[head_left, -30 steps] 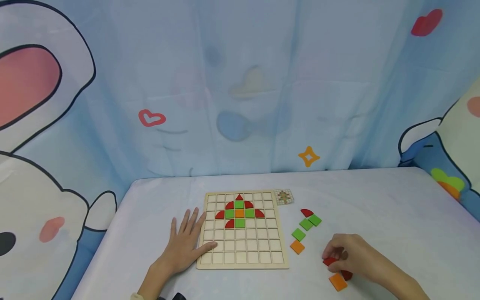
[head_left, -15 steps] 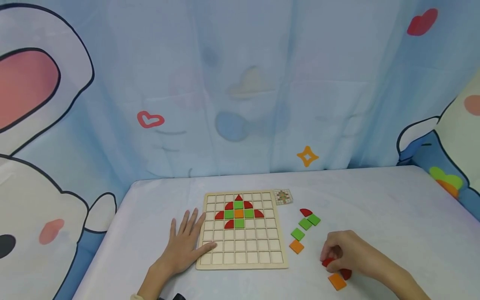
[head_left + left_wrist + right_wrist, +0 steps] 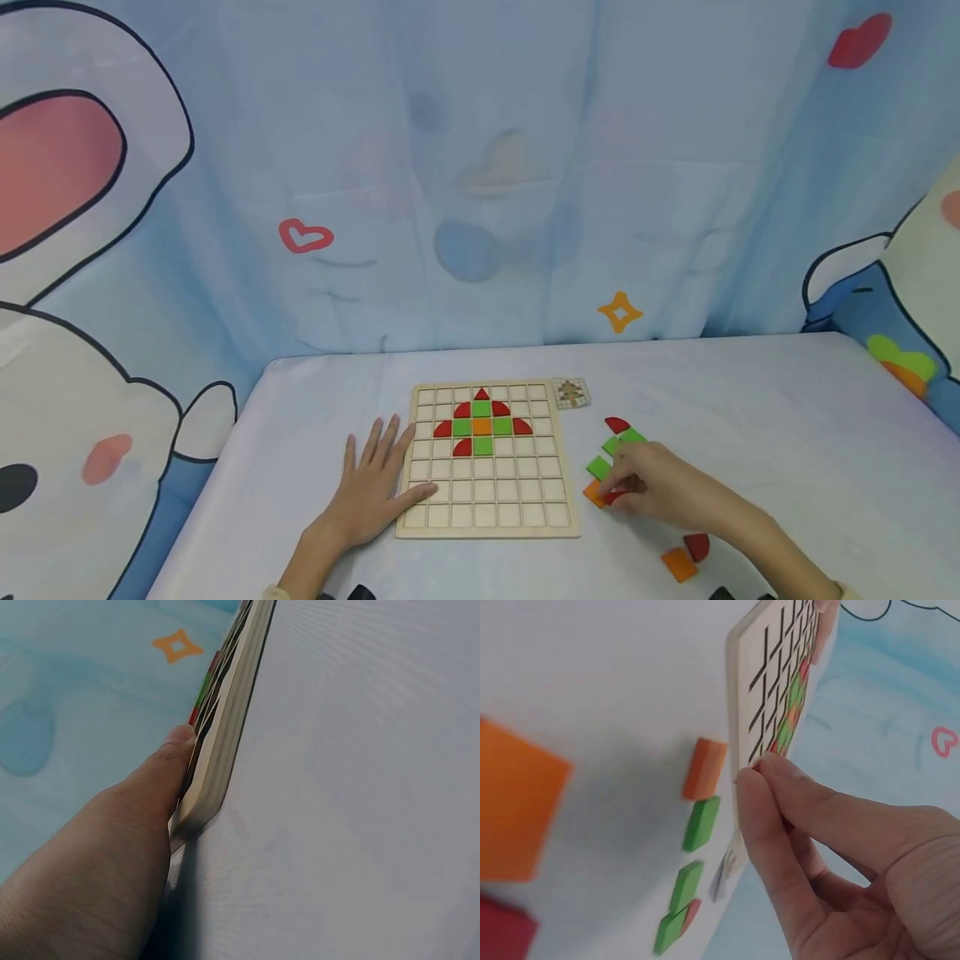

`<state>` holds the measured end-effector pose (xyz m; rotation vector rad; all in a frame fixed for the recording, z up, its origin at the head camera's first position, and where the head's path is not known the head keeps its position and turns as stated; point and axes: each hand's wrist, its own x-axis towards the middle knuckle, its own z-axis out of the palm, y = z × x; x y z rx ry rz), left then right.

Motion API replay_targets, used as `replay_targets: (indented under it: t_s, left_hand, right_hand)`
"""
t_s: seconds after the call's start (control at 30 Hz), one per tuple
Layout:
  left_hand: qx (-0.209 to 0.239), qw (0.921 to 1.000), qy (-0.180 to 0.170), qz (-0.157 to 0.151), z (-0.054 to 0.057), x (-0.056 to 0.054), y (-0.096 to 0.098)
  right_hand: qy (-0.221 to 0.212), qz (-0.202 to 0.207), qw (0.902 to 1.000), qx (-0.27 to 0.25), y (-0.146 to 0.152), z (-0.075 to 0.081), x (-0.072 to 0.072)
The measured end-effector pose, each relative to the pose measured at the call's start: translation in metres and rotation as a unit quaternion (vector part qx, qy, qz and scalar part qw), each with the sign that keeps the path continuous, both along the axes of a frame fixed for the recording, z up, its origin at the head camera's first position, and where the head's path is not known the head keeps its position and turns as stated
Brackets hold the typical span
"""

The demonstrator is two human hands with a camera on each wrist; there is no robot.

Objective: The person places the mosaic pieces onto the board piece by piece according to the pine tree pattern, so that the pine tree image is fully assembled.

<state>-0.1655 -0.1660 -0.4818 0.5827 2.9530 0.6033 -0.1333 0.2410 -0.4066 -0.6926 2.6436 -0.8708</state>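
A square wooden grid board (image 3: 517,515) lies on the table, its upper middle filled with red, green and orange tiles in a tree-like shape. My left hand (image 3: 367,492) rests flat at its left side, fingers spread and thumb (image 3: 161,769) lying over the frame. To the right of the board, my right hand (image 3: 663,483) pinches a red quarter-round tile (image 3: 613,497) between thumb and fingertips, above a loose orange square (image 3: 593,493). In the right wrist view the fingertips hide most of that red tile.
Green squares (image 3: 599,467) and a red quarter-round (image 3: 617,425) lie in a slanting row right of the board. Nearer the front are another orange square (image 3: 679,565) and a dark red quarter-round (image 3: 697,547). A small pattern card (image 3: 572,393) touches the board's top right corner.
My right hand has lifted the red quarter-round from the front right group and carried it left and away from me, toward the board. The left hand stays in place.
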Motion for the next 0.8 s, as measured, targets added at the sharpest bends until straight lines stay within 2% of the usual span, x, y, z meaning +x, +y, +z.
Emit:
replay_targets:
  t_s: [0.13,0.27,0.47,0.6,0.8]
  left_hand:
    - [0.003,1.0000,0.002,-0.003,0.000,0.000,0.001]
    - [0.003,1.0000,0.004,-0.001,0.000,0.000,0.000]
    - [0.000,1.0000,0.005,0.000,-0.001,0.000,0.000]
    - [0.001,1.0000,0.004,0.001,-0.001,0.001,0.000]
    - [0.000,1.0000,0.004,-0.001,-0.001,0.001,0.000]
  right_hand:
    - [0.018,0.012,0.9996,-0.015,-0.020,0.007,-0.012]
    - [0.004,0.004,0.9984,-0.056,-0.040,0.010,-0.021]
    - [0.019,0.018,0.9945,-0.101,-0.061,0.001,-0.034]
    - [0.032,0.010,0.9911,-0.129,-0.072,-0.005,-0.043]
    - [0.058,0.001,0.9888,-0.138,-0.084,-0.012,-0.052]
